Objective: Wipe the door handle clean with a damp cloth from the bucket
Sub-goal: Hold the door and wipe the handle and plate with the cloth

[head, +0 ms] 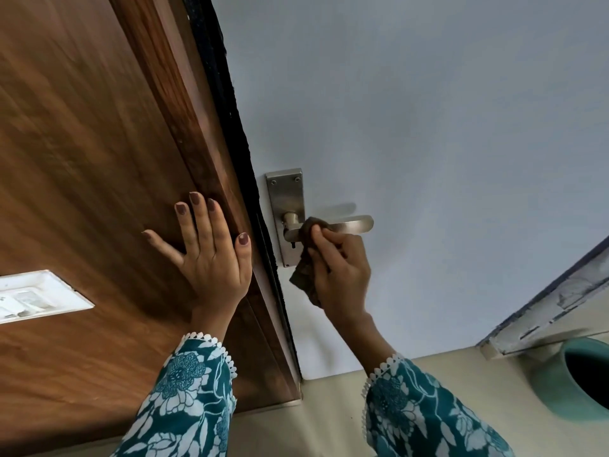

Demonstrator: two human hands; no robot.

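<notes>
Two hands, right hand (342,268) pressing cloth (304,275) on handle (352,223), bucket (573,377) nearby

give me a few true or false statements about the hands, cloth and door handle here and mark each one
1. The right hand presses a dark cloth against the door handle. True.
2. The left hand grips the handle's far end. False: it lies flat and open on the brown wooden frame, apart from the handle.
3. The cloth covers the lever near its pivot, leaving the far end bare. True.
4. The bucket stands to the left of the door. False: it is at the lower right.
5. Both sleeves are plain white. False: they are teal with a white floral print.
</notes>
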